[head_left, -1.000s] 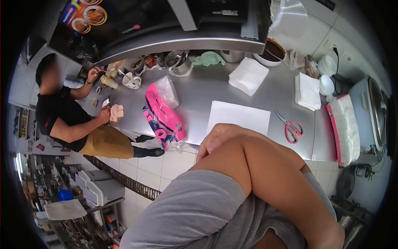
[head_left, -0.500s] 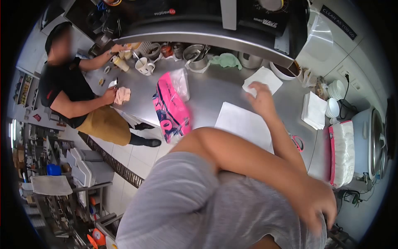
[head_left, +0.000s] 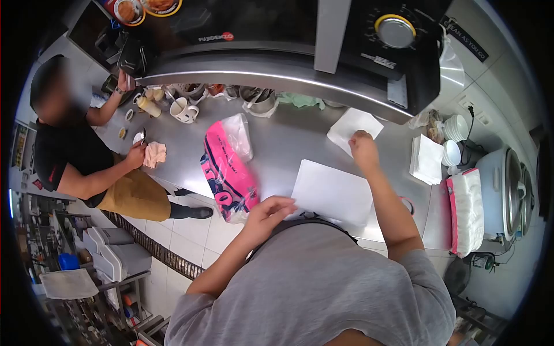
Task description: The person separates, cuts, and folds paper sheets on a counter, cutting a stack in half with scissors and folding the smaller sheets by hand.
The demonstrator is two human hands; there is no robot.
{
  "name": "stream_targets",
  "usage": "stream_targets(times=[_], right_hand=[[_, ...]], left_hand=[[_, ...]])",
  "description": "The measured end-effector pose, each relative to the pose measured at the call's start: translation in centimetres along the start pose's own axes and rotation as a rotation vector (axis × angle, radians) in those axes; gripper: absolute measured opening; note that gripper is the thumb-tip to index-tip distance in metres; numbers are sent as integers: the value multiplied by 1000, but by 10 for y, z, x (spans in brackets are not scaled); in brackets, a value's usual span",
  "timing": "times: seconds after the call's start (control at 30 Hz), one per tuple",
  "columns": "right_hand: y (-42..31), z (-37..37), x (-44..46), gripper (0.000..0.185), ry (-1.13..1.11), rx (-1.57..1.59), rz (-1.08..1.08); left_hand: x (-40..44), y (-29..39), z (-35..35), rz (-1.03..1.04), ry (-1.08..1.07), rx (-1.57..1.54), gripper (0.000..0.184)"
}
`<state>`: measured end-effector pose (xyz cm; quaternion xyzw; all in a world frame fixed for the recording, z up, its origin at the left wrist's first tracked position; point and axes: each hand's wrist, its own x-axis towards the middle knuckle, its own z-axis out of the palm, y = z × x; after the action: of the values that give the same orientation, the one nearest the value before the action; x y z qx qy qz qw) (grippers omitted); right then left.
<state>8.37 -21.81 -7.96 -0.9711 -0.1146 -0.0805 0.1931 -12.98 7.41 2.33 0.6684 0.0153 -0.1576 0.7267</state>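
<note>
My right hand (head_left: 364, 152) is at the near edge of a white paper sheet or napkin (head_left: 351, 124), below the oven. Its fingers are curled in; whether they pinch the paper is hidden. My left hand (head_left: 270, 214) is beside the left edge of a larger stack of white paper (head_left: 332, 190), fingers stretched toward it and nothing visible in them. Left of the papers lies a pink and clear plastic pack (head_left: 228, 164). Red-handled scissors (head_left: 407, 205) are partly hidden behind my right forearm.
A co-worker (head_left: 81, 144) at the left holds a pinkish cloth (head_left: 154, 154). A steel oven (head_left: 248, 60) overhangs the counter's back. Folded napkins (head_left: 426, 161), white bowls (head_left: 453, 151), another pink-edged pack (head_left: 465, 213) and a cooker (head_left: 499, 190) stand right. A mug (head_left: 183, 112) is back left.
My left hand has come from the far right, where its arm crossed my body, to the paper's left edge. My right fingers have curled in. The co-worker's far hand is raised higher.
</note>
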Motion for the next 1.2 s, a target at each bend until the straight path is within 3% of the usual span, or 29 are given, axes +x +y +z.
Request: stream_targets(times=[0.1, 0.27, 0.5, 0.53, 0.63, 0.73, 0.83, 0.93, 1.03, 1.07, 1.2], right_hand=[[-21, -15, -5, 12, 85, 54, 13], [-2, -1, -3, 8, 16, 39, 2], [-2, -1, -4, 12, 9, 110, 95], [-3, 0, -6, 9, 111, 146, 67], [-10, -14, -4, 14, 117, 169, 160], [-56, -61, -13, 13, 147, 468, 289], [-96, -99, -40, 16, -47, 762, 302], [-126, -108, -67, 15, -134, 949, 399], [-140, -112, -87, 14, -206, 1165, 501], [-137, -105, -92, 14, -211, 1232, 499], [-132, -94, -107, 15, -215, 1388, 553]], left_hand=[[30, 20, 12, 96, -125, 126, 21], [53, 28, 23, 196, -290, 128, 20], [44, 13, 26, -31, -350, -97, 20], [45, 11, 23, -23, -353, -83, 20], [54, 2, 16, 24, -312, -64, 24], [76, -5, 18, 111, -196, -37, 34], [96, -10, 29, 166, -103, 119, 52], [99, 0, 47, 205, -245, -75, 56], [91, 6, 59, -7, -331, -387, 53], [88, 2, 62, -18, -303, -305, 56], [87, -6, 62, -170, -375, -497, 59]])
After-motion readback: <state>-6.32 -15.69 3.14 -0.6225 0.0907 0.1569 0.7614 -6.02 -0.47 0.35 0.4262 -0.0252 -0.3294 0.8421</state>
